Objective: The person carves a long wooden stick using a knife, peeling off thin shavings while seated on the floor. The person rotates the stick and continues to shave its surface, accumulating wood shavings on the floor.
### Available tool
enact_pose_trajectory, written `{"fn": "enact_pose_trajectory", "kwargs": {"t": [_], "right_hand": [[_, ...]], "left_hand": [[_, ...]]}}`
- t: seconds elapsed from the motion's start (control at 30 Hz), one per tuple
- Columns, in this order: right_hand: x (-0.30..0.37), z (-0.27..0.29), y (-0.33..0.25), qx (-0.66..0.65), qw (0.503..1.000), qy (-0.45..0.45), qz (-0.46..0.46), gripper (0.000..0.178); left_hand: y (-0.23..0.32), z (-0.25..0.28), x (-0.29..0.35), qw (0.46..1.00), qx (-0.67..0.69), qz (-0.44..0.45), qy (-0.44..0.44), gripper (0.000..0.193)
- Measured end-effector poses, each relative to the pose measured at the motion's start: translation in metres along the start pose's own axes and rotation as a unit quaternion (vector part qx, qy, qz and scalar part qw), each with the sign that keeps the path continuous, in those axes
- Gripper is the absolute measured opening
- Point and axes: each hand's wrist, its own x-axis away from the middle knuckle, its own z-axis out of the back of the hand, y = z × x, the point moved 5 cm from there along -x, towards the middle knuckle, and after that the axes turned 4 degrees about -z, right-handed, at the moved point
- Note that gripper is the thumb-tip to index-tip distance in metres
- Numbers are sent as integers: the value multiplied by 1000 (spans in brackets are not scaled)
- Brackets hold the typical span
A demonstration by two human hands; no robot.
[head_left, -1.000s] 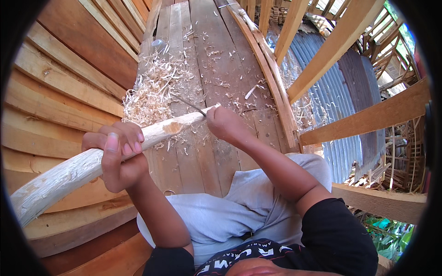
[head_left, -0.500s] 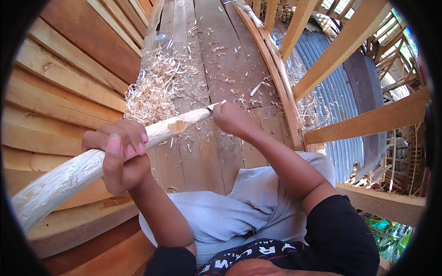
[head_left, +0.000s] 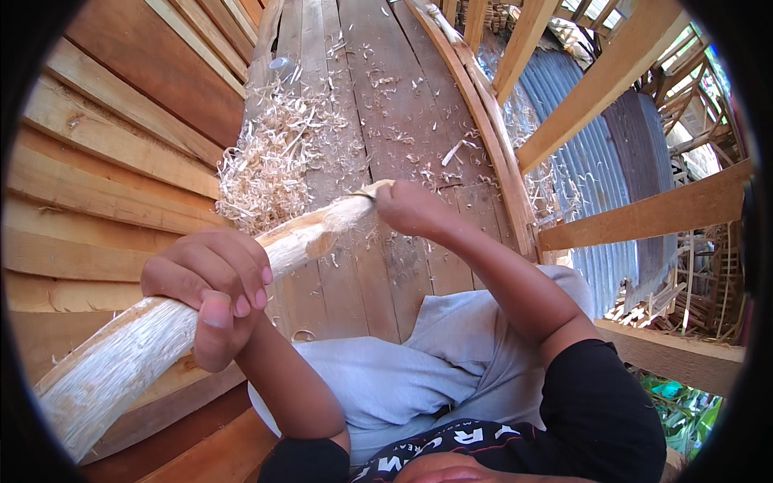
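A long, pale, peeled wooden pole (head_left: 129, 366) slants from the lower left up to the middle. My left hand (head_left: 217, 286) is wrapped round it, thumb on the near side. By the pole's far tip my right hand (head_left: 411, 208) makes a fist around what looks like a knife, its handle hidden by the fingers. Only a bit of the narrow knife blade (head_left: 364, 194) shows, lying against the wood beside the fist. Along the pole's upper side runs a tan strip, and its near end goes out of view at the lower left.
Curly wood shavings (head_left: 270, 165) are heaped on the plank floor (head_left: 378, 282) against the board wall (head_left: 105, 173) at left. A small clear cup (head_left: 282, 67) stands beyond them. To the right, a timber railing (head_left: 644, 213) borders corrugated metal sheets (head_left: 576, 133).
The pole has turned in my left hand, bringing the tan strip into view, and its near part sits lower. The blade, earlier sticking out past the pole, now lies against its surface.
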Motion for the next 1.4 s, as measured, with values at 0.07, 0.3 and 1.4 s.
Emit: {"fn": "enact_pose_trajectory", "kwargs": {"t": [0.07,0.3,1.4], "right_hand": [[-5,-5,19,-22,998,-30,-58,51],[-1,-18,14,60,998,17,-12,38],[-29,-33,59,-11,993,34,-113,46]], "left_hand": [[-2,-7,-3,1000,1,2,-20,14],[-2,6,-1,1000,26,-4,-6,13],[-1,18,5,993,-28,33,109,9]]}}
